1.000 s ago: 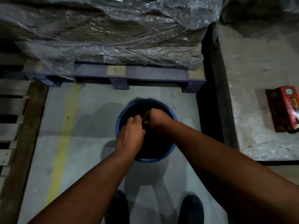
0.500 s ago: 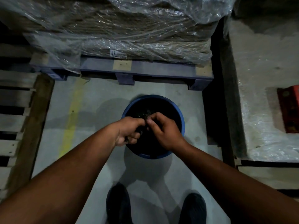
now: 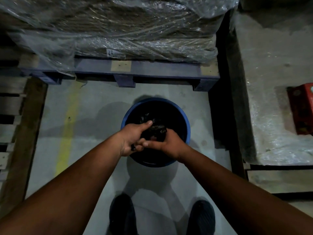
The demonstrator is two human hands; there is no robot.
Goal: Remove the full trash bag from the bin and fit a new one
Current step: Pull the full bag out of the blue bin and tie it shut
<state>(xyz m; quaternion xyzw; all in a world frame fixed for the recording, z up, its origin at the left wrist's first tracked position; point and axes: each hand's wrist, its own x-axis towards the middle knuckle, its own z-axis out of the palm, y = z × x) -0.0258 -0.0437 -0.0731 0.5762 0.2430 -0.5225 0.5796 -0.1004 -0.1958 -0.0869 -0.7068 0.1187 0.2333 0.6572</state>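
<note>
Bin (image 3: 185, 122), blue, round, stood on concrete floor (image 3: 94, 106) at frame centre, just below blue pallet (image 3: 152, 70) at 12 o'clock. Black bag (image 3: 156, 131) inside bin, its top gathered into a bunch over the near half of the opening.

L hand (image 3: 131, 139) came in from 7 o'clock, fist closed round the bunched bag neck, thumb laid along top pointing to 1 o'clock. R hand (image 3: 166, 144) came in from 5 o'clock, fingers wrapped on same bunch from the right, thumb pointing to 9 o'clock and touching L hand's knuckles. Both hands gripped bag plastic tight; hands touching each other, over bin's near rim.

Shrink-wrapped load (image 3: 118, 26) sat on pallet, w/ small white label at its lower edge. Yellow line (image 3: 67, 126) on floor at 9 o'clock. Wooden pallet (image 3: 15, 107) at far 9. Red box (image 3: 303, 107) at 3 o'clock on wrapped surface, well apart from bin. Shoes (image 3: 122, 216) at 6 o'clock. Light dim; bag contents not readable.
</note>
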